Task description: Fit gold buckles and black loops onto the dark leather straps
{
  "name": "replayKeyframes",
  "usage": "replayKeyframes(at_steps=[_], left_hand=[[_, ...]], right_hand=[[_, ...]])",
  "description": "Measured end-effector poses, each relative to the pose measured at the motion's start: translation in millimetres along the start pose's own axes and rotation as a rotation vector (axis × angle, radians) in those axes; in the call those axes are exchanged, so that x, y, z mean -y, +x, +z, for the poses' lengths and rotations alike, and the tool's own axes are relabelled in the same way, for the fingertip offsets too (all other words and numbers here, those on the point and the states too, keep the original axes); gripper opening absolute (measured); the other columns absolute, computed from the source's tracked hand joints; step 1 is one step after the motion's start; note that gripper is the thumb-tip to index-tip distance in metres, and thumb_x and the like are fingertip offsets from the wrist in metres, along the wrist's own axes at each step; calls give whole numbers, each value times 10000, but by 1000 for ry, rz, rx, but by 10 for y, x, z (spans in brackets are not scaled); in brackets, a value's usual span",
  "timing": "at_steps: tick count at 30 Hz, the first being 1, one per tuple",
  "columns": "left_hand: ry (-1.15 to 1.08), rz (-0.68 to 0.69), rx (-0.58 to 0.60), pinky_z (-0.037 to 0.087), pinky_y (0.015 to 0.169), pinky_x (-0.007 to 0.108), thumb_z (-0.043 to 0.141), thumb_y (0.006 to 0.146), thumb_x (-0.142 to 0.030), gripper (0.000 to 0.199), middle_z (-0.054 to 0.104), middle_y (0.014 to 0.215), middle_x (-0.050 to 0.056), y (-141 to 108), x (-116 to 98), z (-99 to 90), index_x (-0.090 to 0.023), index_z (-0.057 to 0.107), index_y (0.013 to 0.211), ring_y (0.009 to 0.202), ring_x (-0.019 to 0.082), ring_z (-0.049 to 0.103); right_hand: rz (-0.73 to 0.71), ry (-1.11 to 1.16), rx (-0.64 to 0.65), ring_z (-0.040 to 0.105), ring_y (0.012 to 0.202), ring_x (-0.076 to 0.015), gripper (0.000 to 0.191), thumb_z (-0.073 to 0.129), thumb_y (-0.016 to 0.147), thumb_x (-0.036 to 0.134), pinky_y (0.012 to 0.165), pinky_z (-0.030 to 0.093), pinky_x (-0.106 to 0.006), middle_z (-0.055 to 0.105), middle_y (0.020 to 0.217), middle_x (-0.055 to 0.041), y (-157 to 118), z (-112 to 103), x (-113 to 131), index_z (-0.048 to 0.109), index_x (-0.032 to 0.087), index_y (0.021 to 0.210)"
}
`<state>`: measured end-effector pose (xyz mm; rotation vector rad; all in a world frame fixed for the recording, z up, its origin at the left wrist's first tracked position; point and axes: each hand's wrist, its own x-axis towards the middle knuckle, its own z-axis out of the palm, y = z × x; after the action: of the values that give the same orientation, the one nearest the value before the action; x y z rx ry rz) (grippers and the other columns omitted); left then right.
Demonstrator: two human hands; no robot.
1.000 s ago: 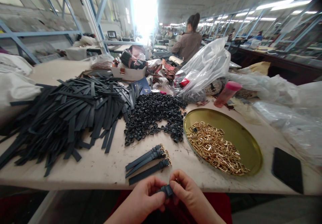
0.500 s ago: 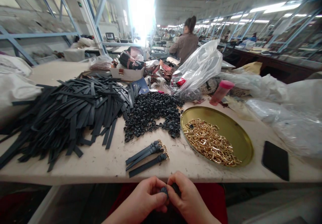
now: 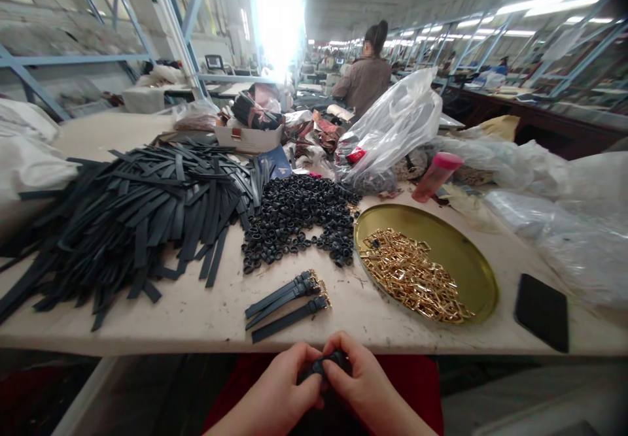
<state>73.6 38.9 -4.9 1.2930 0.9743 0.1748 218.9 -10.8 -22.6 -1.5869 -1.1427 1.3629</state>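
Both hands meet just below the table's front edge, closed on a dark leather strap [image 3: 321,363]. My left hand [image 3: 289,384] pinches it between thumb and fingers. Beside it, my right hand [image 3: 356,374] grips the same strap, its thumb pressed on top. Much of the strap is covered by the fingers, so I cannot see whether a buckle or loop is on it. On the table just ahead lie several buckled straps [image 3: 287,308], their gold buckles [image 3: 321,290] pointing right. Beyond them is a heap of small black loops [image 3: 299,217].
Loose black straps [image 3: 161,217] pile up at left. A gold round tray [image 3: 471,259] with gold buckles [image 3: 417,276] stands right of the loops. Farther right lies a black phone [image 3: 541,312]. A pink-capped container [image 3: 436,176] and plastic bags [image 3: 392,129] sit behind; a person [image 3: 366,80] is beyond.
The fingers have shifted around the strap, and more of its dark surface now shows between my thumbs. Things on the table stay in place; the view has moved slightly.
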Motion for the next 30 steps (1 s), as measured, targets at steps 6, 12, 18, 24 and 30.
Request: replayKeyframes(at_steps=[6, 12, 18, 24, 30], left_hand=[[-199, -129, 52, 388, 538, 211, 547, 623, -179, 192, 602, 617, -28, 58, 78, -9, -125, 537, 806, 554, 108, 562], [-143, -143, 57, 410, 539, 226, 563, 615, -181, 214, 610, 630, -16, -16, 21, 7, -117, 558, 818, 560, 128, 586], [-108, -107, 98, 416, 559, 220, 507, 608, -106, 249, 643, 696, -11, -93, 127, 72, -129, 586, 843, 604, 132, 600], [12, -3, 113, 425, 621, 231, 469, 612, -76, 286, 664, 777, 12, -134, 32, 76, -132, 607, 857, 726, 162, 595], [-118, 16, 197, 432, 667, 227, 462, 687, -105, 301, 665, 865, 16, -192, -180, -23, -156, 600, 949, 782, 148, 594]], right_hand=[[-63, -150, 4, 493, 674, -133, 83, 496, 702, 140, 623, 375, -233, 538, 691, 28, -62, 11, -47, 538, 181, 762], [-141, -221, 53, 541, 748, -145, 116, 479, 742, 144, 684, 403, -243, 596, 781, -5, -140, -74, 2, 568, 185, 803], [-255, -494, 178, 522, 680, -133, 139, 471, 698, 100, 569, 354, -216, 548, 742, -10, -228, -90, 94, 576, 190, 711], [-224, -485, 163, 485, 662, -135, 119, 478, 681, 109, 562, 332, -226, 542, 728, -8, -245, -60, 54, 563, 189, 708], [2, 143, 321, 449, 577, -100, 290, 440, 810, 443, 523, 343, -207, 546, 708, 10, -267, -148, 60, 497, 180, 916]])
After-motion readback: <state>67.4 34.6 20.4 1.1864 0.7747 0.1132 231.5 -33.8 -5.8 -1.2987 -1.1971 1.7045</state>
